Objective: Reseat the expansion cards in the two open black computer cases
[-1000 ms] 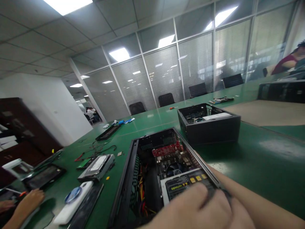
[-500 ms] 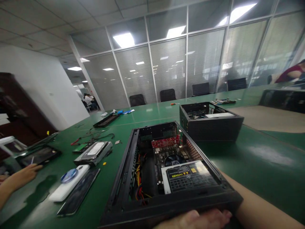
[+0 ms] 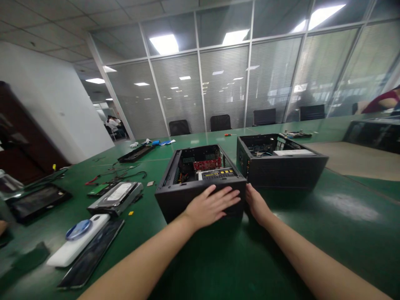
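Note:
A black computer case (image 3: 178, 204) lies on the green table with its top side uncovered. Inside it show a red circuit card (image 3: 206, 164) and a labelled power supply (image 3: 217, 173). My left hand (image 3: 212, 206) rests flat against the near face of this case, fingers stretched out. At the case's right near corner is my right hand (image 3: 258, 204), its fingers extended along the side and partly hidden behind the corner. Close by on the right stands a second uncovered black computer case (image 3: 281, 173).
To the left lie a hard drive (image 3: 120, 196), a green circuit board (image 3: 101, 189), a white device with a blue round piece (image 3: 78, 243) and a dark flat strip (image 3: 93, 254). Farther back are a black tray (image 3: 136, 154), a screwdriver (image 3: 228, 134) and chairs (image 3: 179, 127).
The nearer case has slid away from me across the table, close to the second case. Both my hands have reached forward with it. Another person's hand at left has mostly left the view.

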A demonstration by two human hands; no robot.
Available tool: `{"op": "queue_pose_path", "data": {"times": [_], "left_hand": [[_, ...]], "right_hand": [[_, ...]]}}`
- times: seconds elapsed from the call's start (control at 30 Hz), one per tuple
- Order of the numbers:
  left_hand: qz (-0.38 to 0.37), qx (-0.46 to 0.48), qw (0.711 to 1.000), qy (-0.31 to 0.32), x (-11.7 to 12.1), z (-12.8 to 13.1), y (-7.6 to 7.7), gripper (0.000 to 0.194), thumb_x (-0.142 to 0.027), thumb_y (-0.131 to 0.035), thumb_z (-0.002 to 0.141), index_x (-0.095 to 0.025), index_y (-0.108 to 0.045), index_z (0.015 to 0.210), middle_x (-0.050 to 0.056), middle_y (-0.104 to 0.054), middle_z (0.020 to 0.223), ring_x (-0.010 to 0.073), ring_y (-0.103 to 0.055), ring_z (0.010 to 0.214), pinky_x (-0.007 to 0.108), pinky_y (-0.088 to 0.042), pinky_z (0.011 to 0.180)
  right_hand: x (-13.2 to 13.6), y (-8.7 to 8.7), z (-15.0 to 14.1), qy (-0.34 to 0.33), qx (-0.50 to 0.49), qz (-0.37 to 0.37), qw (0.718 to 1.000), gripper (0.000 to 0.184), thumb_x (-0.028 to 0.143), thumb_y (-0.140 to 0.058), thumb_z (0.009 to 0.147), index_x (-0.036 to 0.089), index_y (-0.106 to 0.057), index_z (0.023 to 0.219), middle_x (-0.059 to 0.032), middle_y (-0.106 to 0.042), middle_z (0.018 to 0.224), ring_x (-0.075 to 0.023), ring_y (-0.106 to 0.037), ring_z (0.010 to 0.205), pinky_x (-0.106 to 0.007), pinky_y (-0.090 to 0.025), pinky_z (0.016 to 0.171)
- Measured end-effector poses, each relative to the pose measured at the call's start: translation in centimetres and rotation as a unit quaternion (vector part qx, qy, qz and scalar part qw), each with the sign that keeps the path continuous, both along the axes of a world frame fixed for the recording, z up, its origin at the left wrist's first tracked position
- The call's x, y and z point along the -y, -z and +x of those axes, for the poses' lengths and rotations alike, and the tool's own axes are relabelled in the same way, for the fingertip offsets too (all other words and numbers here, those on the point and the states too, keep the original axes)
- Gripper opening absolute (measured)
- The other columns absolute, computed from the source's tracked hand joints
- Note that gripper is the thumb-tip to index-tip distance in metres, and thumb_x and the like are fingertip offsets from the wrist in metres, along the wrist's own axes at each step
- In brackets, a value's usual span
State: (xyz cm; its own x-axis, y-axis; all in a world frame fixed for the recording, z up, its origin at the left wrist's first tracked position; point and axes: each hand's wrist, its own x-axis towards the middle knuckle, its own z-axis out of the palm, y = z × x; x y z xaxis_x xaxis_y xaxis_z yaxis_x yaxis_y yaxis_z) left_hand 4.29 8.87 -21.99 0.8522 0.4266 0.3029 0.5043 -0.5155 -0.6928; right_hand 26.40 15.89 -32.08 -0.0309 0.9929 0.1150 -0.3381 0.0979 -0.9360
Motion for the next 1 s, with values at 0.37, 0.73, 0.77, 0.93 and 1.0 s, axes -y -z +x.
{"op": "queue_pose_path", "data": {"times": [0.37, 0.73, 0.77, 0.93, 1.0], "left_hand": [[-0.127, 0.135, 0.961, -0.203, -15.9, -4.7, 1.5, 0.064, -0.047, -0.039, 0.089, -0.041, -0.013, 0.147, -0.011, -0.004, 0.158, 0.0205, 0.0, 0.147, 0.058, -0.001, 0.116], [-0.168, 0.305, 0.918, -0.189, -17.9, 8.4, -4.4, 0.073, -0.064, -0.01, 0.087, -0.018, -0.061, 0.112, 0.014, -0.066, 0.112, 0.0282, -0.058, 0.107, 0.043, -0.042, 0.091], [-0.158, 0.309, 0.929, -0.132, -17.1, 10.4, -4.8, 0.07, -0.065, -0.014, 0.088, -0.018, -0.059, 0.114, 0.012, -0.065, 0.114, 0.0266, -0.057, 0.109, 0.041, -0.041, 0.092], [-0.196, 0.192, 0.96, 0.061, -15.3, 18.1, -5.0, 0.07, -0.069, -0.029, 0.084, -0.017, -0.049, 0.127, 0.011, -0.063, 0.12, 0.0243, -0.054, 0.114, 0.041, -0.031, 0.104], [-0.197, 0.188, 0.961, 0.043, -15.5, 19.4, -4.3, 0.072, -0.069, -0.032, 0.083, -0.014, -0.049, 0.126, 0.013, -0.062, 0.118, 0.0267, -0.057, 0.109, 0.041, -0.038, 0.095]], "right_hand": [[-1.2, 1.4, -0.1, 0.007, 0.01, -0.018, 1.0, 0.064, 0.066, -0.043, 0.085, 0.025, -0.048, 0.135, -0.0095, -0.046, 0.141, -0.0246, -0.051, 0.121, -0.042, -0.037, 0.102], [-0.4, -0.5, -0.6, 0.038, 0.073, 0.002, 0.997, 0.053, 0.063, -0.043, 0.086, 0.02, -0.062, 0.113, -0.01, -0.063, 0.116, -0.022, -0.06, 0.103, -0.037, -0.043, 0.088], [-0.1, -0.9, -0.7, 0.035, 0.089, 0.015, 0.995, 0.051, 0.061, -0.043, 0.087, 0.019, -0.065, 0.104, -0.0096, -0.067, 0.106, -0.0208, -0.062, 0.095, -0.035, -0.044, 0.084], [1.5, -1.9, -0.9, -0.047, 0.216, 0.12, 0.968, 0.045, 0.051, -0.05, 0.086, 0.016, -0.057, 0.059, -0.0015, -0.056, 0.057, -0.0121, -0.052, 0.058, -0.026, -0.039, 0.061], [1.8, -1.8, -1.0, -0.084, 0.243, 0.136, 0.957, 0.038, 0.044, -0.055, 0.083, 0.017, -0.053, 0.057, 0.0013, -0.051, 0.052, -0.0101, -0.045, 0.052, -0.024, -0.035, 0.055]]}}
